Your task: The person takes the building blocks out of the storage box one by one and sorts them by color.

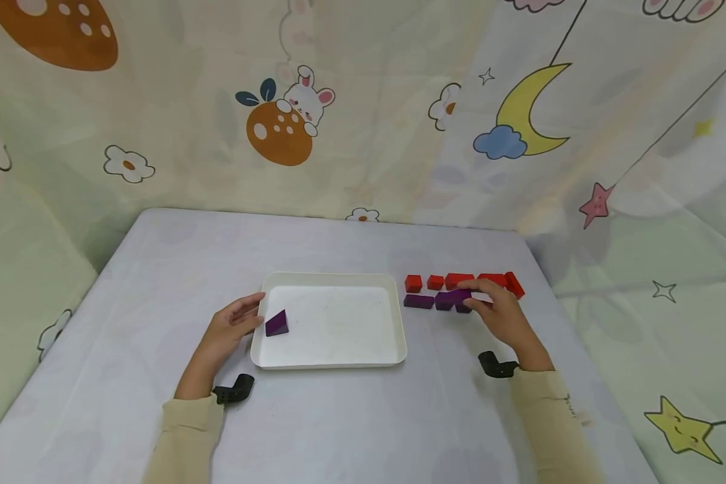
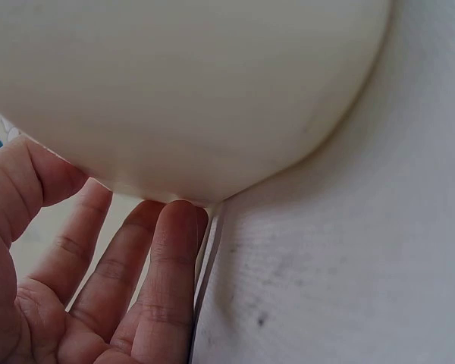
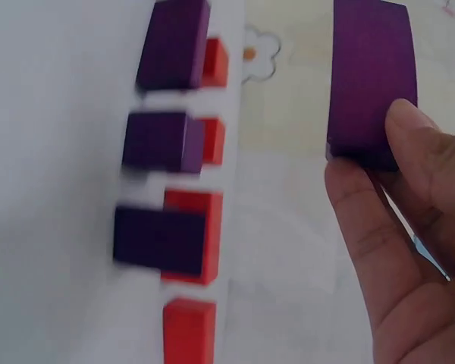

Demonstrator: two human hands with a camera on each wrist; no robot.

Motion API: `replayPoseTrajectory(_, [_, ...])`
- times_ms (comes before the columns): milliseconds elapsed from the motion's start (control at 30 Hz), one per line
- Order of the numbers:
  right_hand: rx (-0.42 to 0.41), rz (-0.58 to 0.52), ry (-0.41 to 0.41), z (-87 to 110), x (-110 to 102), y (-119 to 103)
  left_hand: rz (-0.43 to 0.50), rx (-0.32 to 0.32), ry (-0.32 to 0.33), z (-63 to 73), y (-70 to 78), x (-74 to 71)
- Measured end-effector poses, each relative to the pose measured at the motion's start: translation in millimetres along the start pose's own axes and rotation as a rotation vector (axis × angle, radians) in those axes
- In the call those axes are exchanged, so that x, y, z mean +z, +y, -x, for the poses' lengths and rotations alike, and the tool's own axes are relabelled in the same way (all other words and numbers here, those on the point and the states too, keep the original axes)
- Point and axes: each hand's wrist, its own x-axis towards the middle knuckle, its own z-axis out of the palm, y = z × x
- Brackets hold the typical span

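Note:
My left hand (image 1: 232,326) is at the left end of the shallow white tray (image 1: 333,364), holding its rim with thumb and fingertips. Up close, the left wrist view shows the tray's outer wall (image 2: 189,91) and the fingers (image 2: 174,258) against its edge. Inside the tray, near that hand, lies a purple triangular block (image 1: 276,325). My right hand (image 1: 501,314) pinches a purple rectangular block (image 3: 371,76) between thumb and fingers, over the blocks right of the tray. Below it, purple blocks (image 1: 419,301) lie in a row, partly hidden by the hand.
Behind the purple blocks runs a row of red blocks (image 1: 413,283), with one red block (image 1: 514,285) leaning at its right end. A pale cloth (image 1: 339,423) covers the table. Patterned curtains (image 1: 375,121) hang behind and at the sides.

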Motion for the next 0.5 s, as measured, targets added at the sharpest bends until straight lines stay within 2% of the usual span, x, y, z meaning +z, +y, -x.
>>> replayPoseTrajectory(233, [0.066, 0.101, 0.078, 0.2, -24.6, 34.1, -0.003, -0.003, 0.005, 0.5, -0.1, -0.5])
replayPoseTrajectory(500, [0.176, 0.158, 0.080, -0.4, -35.6, 67.0, 0.001, 0.005, 0.004, 0.0, -0.3, -0.1])
